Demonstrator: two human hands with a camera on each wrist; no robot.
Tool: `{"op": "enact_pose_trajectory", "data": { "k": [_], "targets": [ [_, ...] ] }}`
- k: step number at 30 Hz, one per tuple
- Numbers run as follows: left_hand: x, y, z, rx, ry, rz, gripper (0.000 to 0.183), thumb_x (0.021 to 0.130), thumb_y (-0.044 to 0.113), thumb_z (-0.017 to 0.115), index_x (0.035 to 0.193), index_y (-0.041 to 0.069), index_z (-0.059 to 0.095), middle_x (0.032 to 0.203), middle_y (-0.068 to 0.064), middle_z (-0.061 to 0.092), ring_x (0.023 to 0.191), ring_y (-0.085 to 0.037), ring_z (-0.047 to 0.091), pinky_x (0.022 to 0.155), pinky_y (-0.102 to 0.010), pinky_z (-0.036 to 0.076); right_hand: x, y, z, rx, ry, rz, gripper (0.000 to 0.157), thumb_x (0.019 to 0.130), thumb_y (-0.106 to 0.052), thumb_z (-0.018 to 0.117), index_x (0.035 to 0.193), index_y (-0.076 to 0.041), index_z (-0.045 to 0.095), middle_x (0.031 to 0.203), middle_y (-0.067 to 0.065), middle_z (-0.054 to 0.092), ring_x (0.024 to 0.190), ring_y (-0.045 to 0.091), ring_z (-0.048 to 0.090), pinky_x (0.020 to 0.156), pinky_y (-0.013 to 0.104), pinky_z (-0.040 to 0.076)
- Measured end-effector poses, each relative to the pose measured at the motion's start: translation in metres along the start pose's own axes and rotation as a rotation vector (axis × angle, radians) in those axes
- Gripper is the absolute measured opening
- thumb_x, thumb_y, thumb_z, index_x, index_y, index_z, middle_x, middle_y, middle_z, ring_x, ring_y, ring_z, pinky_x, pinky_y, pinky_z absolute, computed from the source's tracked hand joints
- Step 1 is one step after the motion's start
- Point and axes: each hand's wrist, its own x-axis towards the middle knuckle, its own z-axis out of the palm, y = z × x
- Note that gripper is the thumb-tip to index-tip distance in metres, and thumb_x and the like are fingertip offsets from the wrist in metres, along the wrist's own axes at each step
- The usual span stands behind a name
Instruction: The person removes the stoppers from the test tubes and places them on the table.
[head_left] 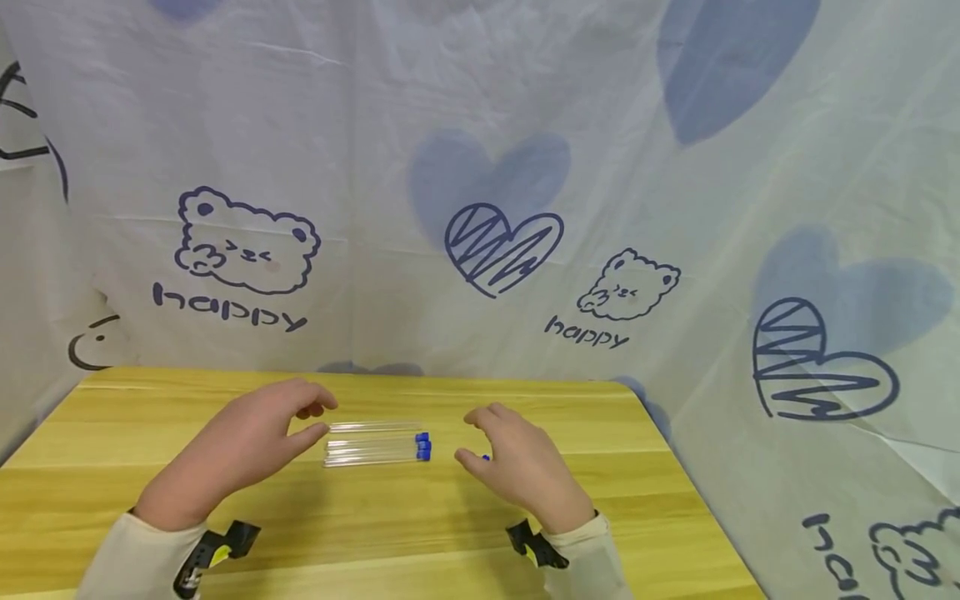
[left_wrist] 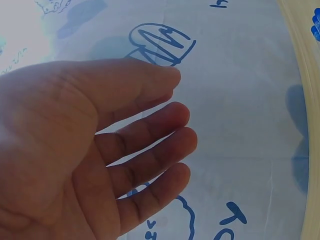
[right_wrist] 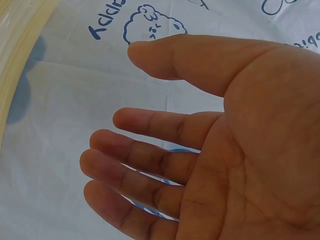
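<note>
Several clear, slim tubes [head_left: 371, 455] lie side by side on the wooden table, most with blue caps [head_left: 423, 451] on their right ends. The farthest tube [head_left: 375, 427] shows no blue at its end. My left hand [head_left: 251, 442] is at the tubes' left ends, fingers relaxed and slightly bent, and its palm [left_wrist: 45, 145] holds nothing. To the right of the caps, my right hand [head_left: 525, 462] hovers with thumb and fingers apart, its palm [right_wrist: 265, 150] bare. A small blue piece [head_left: 486, 457] peeks out beside the right thumb, mostly hidden by the hand.
A pale cloth [head_left: 375, 150] printed with hearts and bears hangs behind the table [head_left: 390, 533] and down its right side. Each wrist wears a black strap; the left strap [head_left: 217, 554] and right strap [head_left: 536, 546] sit over light sleeves.
</note>
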Motion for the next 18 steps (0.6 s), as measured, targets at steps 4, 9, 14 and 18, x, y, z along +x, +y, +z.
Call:
{"op": "enact_pose_trajectory", "data": {
  "k": [4, 9, 14, 18],
  "targets": [
    [0.000, 0.001, 0.000, 0.003, 0.002, 0.006, 0.022, 0.094, 0.018, 0.077, 0.116, 0.015, 0.072, 0.109, 0.003, 0.071, 0.100, -0.021, 0.067, 0.087, -0.049, 0.057, -0.002, 0.001, 0.000, 0.006, 0.003, -0.003, 0.044, 0.098, -0.040, 0.071, 0.131, -0.010, 0.066, 0.125, 0.004, 0.067, 0.109, 0.021, 0.066, 0.089, 0.042, 0.057],
    [0.001, 0.003, 0.001, 0.007, -0.007, 0.014, 0.022, 0.095, 0.019, 0.076, 0.116, 0.014, 0.072, 0.109, 0.002, 0.071, 0.100, -0.022, 0.067, 0.087, -0.049, 0.057, -0.003, 0.001, -0.001, 0.004, 0.009, -0.002, 0.044, 0.098, -0.040, 0.070, 0.131, -0.010, 0.067, 0.124, 0.004, 0.067, 0.110, 0.021, 0.066, 0.090, 0.042, 0.057],
    [0.002, 0.005, 0.005, 0.003, -0.031, -0.003, 0.022, 0.096, 0.020, 0.075, 0.116, 0.014, 0.072, 0.108, 0.002, 0.072, 0.099, -0.021, 0.068, 0.086, -0.049, 0.057, -0.002, 0.001, -0.004, 0.003, -0.001, 0.010, 0.044, 0.099, -0.041, 0.070, 0.130, -0.011, 0.067, 0.125, 0.003, 0.067, 0.112, 0.022, 0.066, 0.093, 0.042, 0.056],
    [0.004, 0.003, 0.011, 0.001, -0.059, -0.016, 0.020, 0.095, 0.020, 0.075, 0.115, 0.015, 0.073, 0.107, 0.003, 0.072, 0.098, -0.020, 0.067, 0.085, -0.049, 0.057, -0.003, 0.002, -0.007, 0.010, -0.019, 0.033, 0.045, 0.099, -0.043, 0.069, 0.130, -0.011, 0.067, 0.126, 0.003, 0.067, 0.114, 0.022, 0.065, 0.094, 0.043, 0.056]
  ]
}}
